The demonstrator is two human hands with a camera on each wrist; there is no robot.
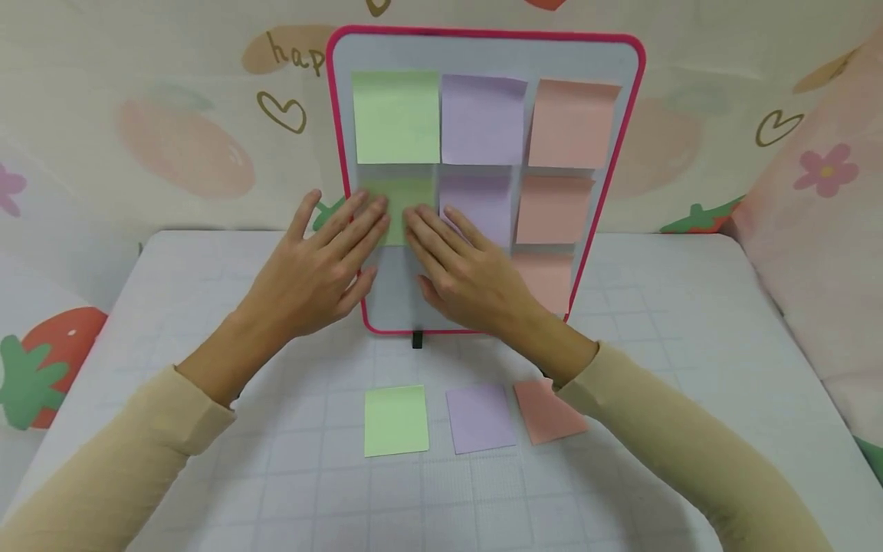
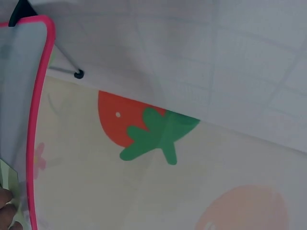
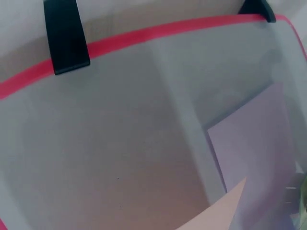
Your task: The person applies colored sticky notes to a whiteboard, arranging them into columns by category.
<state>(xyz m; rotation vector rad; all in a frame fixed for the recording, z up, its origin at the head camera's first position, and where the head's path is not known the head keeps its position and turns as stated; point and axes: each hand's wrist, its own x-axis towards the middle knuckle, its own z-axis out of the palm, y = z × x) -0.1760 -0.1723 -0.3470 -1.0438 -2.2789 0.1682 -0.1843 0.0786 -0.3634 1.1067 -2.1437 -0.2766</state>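
A whiteboard (image 1: pixel 393 295) with a pink-red frame stands upright, bearing rows of green, purple and pink sticky notes. My left hand (image 1: pixel 317 268) rests its straight fingertips on the left side of the second-row green sticky note (image 1: pixel 398 218). On that note's right side lie fingertips of my right hand (image 1: pixel 469 276), whose other fingers overlap the lower purple sticky note (image 1: pixel 486 201). In the left wrist view, fingertips (image 2: pixel 5 211) show at the note's edge. A top green sticky note (image 1: pixel 396 119) hangs above. The right wrist view shows a purple note (image 3: pixel 254 148) and a pink note's corner (image 3: pixel 223 211).
On the white table (image 1: pixel 290 475) in front of the board lie a green pad (image 1: pixel 396 422), a purple pad (image 1: pixel 480 419) and a pink pad (image 1: pixel 548 414), the last partly behind the right sleeve. Black feet (image 1: pixel 417 340) support the board. A patterned cloth (image 1: pixel 186 153) hangs behind.
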